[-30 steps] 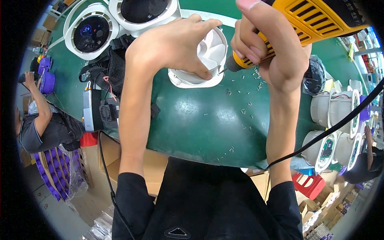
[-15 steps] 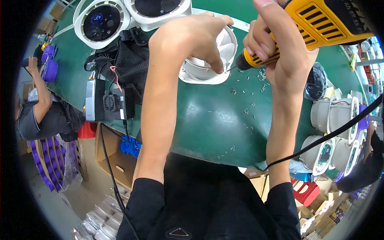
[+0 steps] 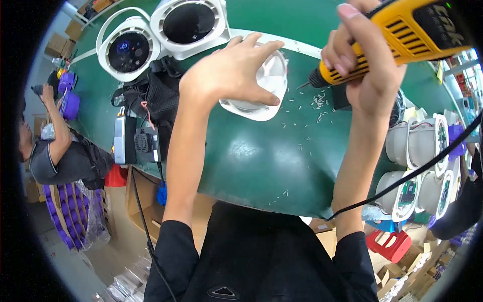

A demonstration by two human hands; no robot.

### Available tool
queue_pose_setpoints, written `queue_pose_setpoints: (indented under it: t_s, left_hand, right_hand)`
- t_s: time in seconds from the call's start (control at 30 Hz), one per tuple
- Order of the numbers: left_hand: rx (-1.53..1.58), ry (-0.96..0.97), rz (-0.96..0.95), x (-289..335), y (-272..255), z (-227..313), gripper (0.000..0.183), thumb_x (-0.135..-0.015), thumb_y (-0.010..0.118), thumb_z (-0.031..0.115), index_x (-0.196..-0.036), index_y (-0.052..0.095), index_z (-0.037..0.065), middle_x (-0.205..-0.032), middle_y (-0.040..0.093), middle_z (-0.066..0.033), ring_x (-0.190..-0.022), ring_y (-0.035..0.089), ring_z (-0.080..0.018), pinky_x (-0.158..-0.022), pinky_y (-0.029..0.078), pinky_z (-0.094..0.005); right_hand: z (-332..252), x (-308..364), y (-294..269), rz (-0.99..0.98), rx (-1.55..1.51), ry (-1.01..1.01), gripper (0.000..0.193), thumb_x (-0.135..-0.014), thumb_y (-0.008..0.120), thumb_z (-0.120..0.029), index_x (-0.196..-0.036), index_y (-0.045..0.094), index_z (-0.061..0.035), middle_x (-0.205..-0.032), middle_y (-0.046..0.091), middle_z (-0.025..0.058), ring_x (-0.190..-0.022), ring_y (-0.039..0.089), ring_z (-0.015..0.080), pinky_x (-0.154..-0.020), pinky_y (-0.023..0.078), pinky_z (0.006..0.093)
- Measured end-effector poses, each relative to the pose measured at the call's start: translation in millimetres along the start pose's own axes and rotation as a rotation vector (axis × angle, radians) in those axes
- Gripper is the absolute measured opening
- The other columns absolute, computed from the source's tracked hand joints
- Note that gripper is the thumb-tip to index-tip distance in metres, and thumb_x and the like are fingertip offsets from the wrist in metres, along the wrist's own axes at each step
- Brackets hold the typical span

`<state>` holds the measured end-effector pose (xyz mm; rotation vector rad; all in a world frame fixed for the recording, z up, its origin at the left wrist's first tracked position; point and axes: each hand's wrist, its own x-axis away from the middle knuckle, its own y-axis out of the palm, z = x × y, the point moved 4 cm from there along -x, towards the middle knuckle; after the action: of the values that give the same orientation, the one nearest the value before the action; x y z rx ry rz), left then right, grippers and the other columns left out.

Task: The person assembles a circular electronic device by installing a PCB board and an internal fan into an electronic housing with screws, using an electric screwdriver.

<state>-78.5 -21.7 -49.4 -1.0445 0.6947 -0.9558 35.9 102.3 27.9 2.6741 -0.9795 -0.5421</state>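
My left hand [image 3: 229, 75] spans a white round fan housing [image 3: 271, 76] on the green table, thumb on its near side and fingers across its far side. The hand hides much of the housing's left part. In my right hand [image 3: 375, 63] is a yellow and black power screwdriver [image 3: 397, 38], its thin bit aimed left. The bit's tip is a short way right of the housing, apart from it. Small loose screws [image 3: 319, 102] lie scattered on the table below the bit.
Two white units with round black faces [image 3: 188, 24] stand at the back left. A black mesh bag [image 3: 163, 93] and a grey box-shaped device [image 3: 121, 136] lie left. White housings [image 3: 400, 146] stand at right. A black cable [image 3: 427, 173] crosses my right forearm. Another person [image 3: 63, 156] works far left.
The screwdriver's bit has drawn back from the housing's edge. The housing has turned and shifted slightly left under my left hand, whose fingers are spread wider.
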Motion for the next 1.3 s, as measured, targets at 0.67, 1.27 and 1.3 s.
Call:
queue_pose_setpoints:
  t_s: [0.67, 1.27, 1.3]
  left_hand:
    - [0.012, -0.019, -0.09, -7.0, -3.3, 0.6, 0.099, -0.064, 0.087, 0.027, -0.148, 0.039, 0.006, -0.144, 0.045, -0.0189, -0.124, 0.053, -0.0355, -0.1, 0.048, -0.0387]
    - [-0.01, -0.003, -0.187, -23.8, 6.4, -12.6, 0.11, -0.059, 0.089, 0.03, -0.153, 0.034, 0.011, -0.137, 0.049, -0.0192, -0.117, 0.06, -0.0354, -0.094, 0.054, -0.0432]
    - [-0.002, -0.03, -0.189, -21.4, 6.2, -12.0, 0.11, -0.059, 0.09, 0.03, -0.152, 0.035, 0.012, -0.136, 0.05, -0.0193, -0.117, 0.06, -0.0354, -0.094, 0.054, -0.0431]
  right_hand:
    - [5.2, -10.8, -10.6, -0.205, -0.051, 0.105, 0.016, -0.086, 0.074, -0.007, -0.09, 0.06, -0.0018, -0.059, 0.054, -0.0002, -0.043, 0.047, 0.0065, -0.041, 0.037, 0.0215]
    - [15.6, -6.7, 0.9, -0.25, 0.114, 0.045, 0.015, -0.086, 0.075, -0.012, -0.088, 0.063, -0.0032, -0.064, 0.058, -0.0013, -0.048, 0.05, 0.0057, -0.044, 0.038, 0.021]
    - [16.1, -7.9, 1.6, -0.322, 0.064, 0.153, 0.015, -0.085, 0.075, -0.01, -0.088, 0.062, -0.0022, -0.063, 0.057, -0.0004, -0.047, 0.05, 0.0066, -0.044, 0.038, 0.0215]
